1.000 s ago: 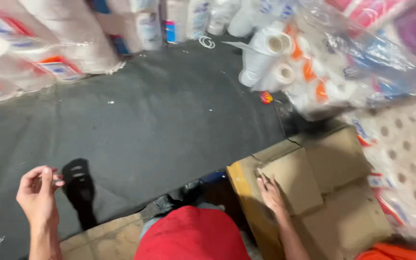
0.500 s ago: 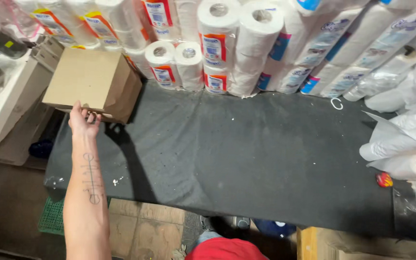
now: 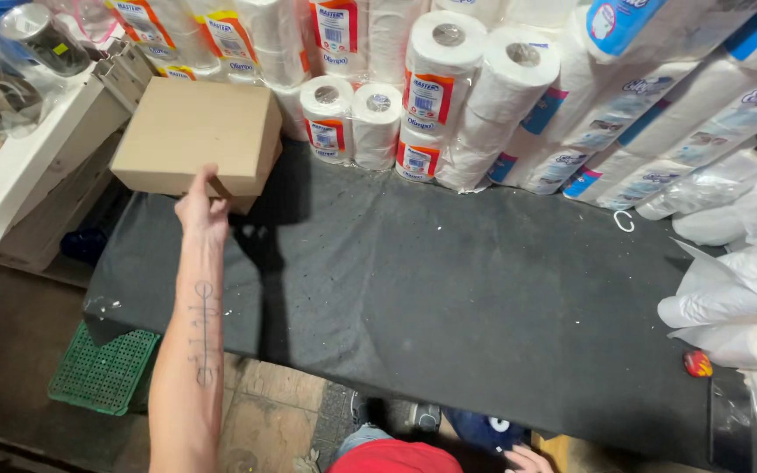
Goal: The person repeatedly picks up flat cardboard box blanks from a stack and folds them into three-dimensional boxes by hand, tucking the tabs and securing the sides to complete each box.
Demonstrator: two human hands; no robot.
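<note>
A plain brown cardboard box (image 3: 194,140) sits at the far left of a black-covered table (image 3: 449,289). My left hand (image 3: 201,208) reaches out to the box's near edge, with the thumb on its front face and the fingers curled under it. The forearm is stretched over the table's left end. Only the fingertips of my right hand (image 3: 527,457) show at the bottom edge, low beside my red shirt (image 3: 396,459). What they touch is hidden.
Wrapped toilet paper rolls (image 3: 431,96) are stacked along the table's back edge. More clear-wrapped rolls (image 3: 729,311) pile up at the right, next to a small red object (image 3: 696,363). A white shelf (image 3: 10,175) stands at the left, above a green plastic crate (image 3: 102,368) on the floor.
My view has swung left from the boxes and the right-hand rolls to the table's left end. My left hand has reached forward and closed on the cardboard box's near edge.
</note>
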